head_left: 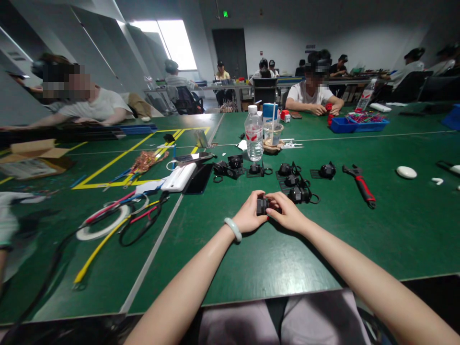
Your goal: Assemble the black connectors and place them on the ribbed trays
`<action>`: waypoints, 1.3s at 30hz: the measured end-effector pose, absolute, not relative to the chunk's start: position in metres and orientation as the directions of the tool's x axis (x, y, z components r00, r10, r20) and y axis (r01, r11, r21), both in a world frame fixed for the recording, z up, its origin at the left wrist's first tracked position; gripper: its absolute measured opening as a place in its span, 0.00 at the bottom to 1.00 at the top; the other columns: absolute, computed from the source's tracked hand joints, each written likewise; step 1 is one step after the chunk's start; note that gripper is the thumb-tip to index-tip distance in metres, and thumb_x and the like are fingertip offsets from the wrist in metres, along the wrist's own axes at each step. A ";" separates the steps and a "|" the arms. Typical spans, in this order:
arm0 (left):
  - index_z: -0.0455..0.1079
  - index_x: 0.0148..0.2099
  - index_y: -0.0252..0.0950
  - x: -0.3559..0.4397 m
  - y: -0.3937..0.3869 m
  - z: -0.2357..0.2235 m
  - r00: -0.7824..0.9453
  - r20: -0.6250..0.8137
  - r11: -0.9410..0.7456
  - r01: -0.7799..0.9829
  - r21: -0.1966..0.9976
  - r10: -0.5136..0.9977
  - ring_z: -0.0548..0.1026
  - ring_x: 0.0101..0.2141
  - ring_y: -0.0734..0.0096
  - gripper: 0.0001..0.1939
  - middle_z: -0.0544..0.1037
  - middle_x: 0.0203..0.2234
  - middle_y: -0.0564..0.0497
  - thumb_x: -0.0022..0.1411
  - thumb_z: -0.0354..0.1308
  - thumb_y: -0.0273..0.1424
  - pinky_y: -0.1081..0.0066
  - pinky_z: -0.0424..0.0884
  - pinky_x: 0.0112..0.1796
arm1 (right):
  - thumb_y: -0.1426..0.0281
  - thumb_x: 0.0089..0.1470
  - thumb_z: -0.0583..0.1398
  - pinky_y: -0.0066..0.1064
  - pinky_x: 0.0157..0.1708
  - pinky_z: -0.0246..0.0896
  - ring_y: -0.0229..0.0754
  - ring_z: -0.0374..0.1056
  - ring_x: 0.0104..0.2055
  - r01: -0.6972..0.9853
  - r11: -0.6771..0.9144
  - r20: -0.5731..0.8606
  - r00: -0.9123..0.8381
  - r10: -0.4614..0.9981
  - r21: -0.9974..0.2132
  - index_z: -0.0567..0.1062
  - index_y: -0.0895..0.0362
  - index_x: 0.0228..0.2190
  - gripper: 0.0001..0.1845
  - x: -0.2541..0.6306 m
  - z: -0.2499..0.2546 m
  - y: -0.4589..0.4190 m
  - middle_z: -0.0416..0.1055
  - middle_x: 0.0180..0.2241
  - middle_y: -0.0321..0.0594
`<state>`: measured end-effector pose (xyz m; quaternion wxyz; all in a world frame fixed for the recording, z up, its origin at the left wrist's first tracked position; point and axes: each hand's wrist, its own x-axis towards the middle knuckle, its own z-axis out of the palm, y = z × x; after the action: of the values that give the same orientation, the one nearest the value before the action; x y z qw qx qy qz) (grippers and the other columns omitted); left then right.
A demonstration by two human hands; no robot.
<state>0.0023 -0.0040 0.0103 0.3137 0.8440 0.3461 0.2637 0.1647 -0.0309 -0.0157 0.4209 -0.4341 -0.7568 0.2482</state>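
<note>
Between my two hands, just above the green table, is a black ribbed plastic fitting (pixel 262 206). My left hand (pixel 249 214) wraps round its left side, a pale bangle on that wrist. From the right, my right hand (pixel 286 212) closes its thumb and fingers on the same fitting. Beyond my hands lie several similar black fittings (pixel 327 170) with flat slotted plates and loose rings. A black ring (pixel 217 179) lies by the left cluster. To the right rests an adjustable wrench (pixel 362 186) with a red and black handle.
A water bottle (pixel 254 136) and a drink cup (pixel 273 133) stand behind the fittings. Cables (pixel 102 249), a white power bank (pixel 178 177) and a dark tablet (pixel 198 178) lie left. A white oval case (pixel 406 172) is right. Co-workers sit across and at left.
</note>
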 end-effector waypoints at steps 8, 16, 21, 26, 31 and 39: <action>0.50 0.49 0.34 0.003 -0.005 0.011 0.616 0.229 -0.559 0.417 0.717 0.754 0.62 0.45 0.63 0.29 0.60 0.43 0.45 0.44 0.56 0.27 0.61 0.59 0.47 | 0.75 0.42 0.57 0.34 0.38 0.61 0.36 0.61 0.36 0.414 0.527 0.449 -0.276 0.850 -0.743 0.62 0.53 0.42 0.22 0.165 -0.016 -0.032 0.58 0.39 0.40; 0.51 0.48 0.34 0.003 -0.006 0.011 0.598 0.242 -0.546 0.401 0.736 0.764 0.63 0.44 0.64 0.28 0.61 0.42 0.46 0.43 0.57 0.26 0.61 0.59 0.46 | 0.74 0.43 0.57 0.35 0.38 0.61 0.36 0.61 0.36 0.423 0.508 0.437 -0.259 0.861 -0.751 0.64 0.54 0.40 0.19 0.163 -0.017 -0.032 0.58 0.37 0.40; 0.51 0.48 0.34 0.002 -0.005 0.009 0.599 0.256 -0.559 0.395 0.729 0.758 0.62 0.44 0.64 0.29 0.61 0.42 0.46 0.44 0.57 0.27 0.62 0.59 0.46 | 0.73 0.43 0.58 0.34 0.39 0.61 0.37 0.61 0.36 0.428 0.494 0.429 -0.244 0.869 -0.757 0.64 0.54 0.40 0.18 0.162 -0.017 -0.032 0.59 0.37 0.40; 0.51 0.48 0.34 0.002 -0.005 0.009 0.593 0.259 -0.552 0.387 0.738 0.762 0.63 0.44 0.64 0.29 0.62 0.42 0.45 0.43 0.58 0.27 0.61 0.59 0.46 | 0.72 0.44 0.58 0.35 0.39 0.60 0.38 0.62 0.37 0.458 0.499 0.432 -0.252 0.866 -0.736 0.64 0.54 0.41 0.20 0.162 -0.018 -0.030 0.60 0.37 0.40; 0.51 0.48 0.34 0.002 -0.005 0.010 0.594 0.252 -0.547 0.389 0.741 0.764 0.63 0.44 0.64 0.29 0.62 0.42 0.46 0.43 0.57 0.26 0.61 0.59 0.46 | 0.71 0.45 0.57 0.34 0.38 0.60 0.38 0.62 0.37 0.472 0.492 0.426 -0.247 0.870 -0.732 0.64 0.54 0.42 0.19 0.162 -0.017 -0.030 0.61 0.37 0.41; 0.50 0.49 0.34 0.002 -0.004 0.007 0.610 0.265 -0.571 0.384 0.726 0.747 0.62 0.44 0.64 0.30 0.61 0.42 0.45 0.43 0.57 0.25 0.62 0.59 0.47 | 0.69 0.48 0.55 0.33 0.37 0.60 0.37 0.61 0.35 0.483 0.473 0.410 -0.237 0.881 -0.737 0.63 0.55 0.43 0.17 0.161 -0.019 -0.029 0.60 0.36 0.41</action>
<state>0.0016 -0.0039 0.0074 0.3178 0.8390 0.3369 0.2855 0.1610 -0.0290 -0.0189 0.4177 -0.4550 -0.7496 0.2380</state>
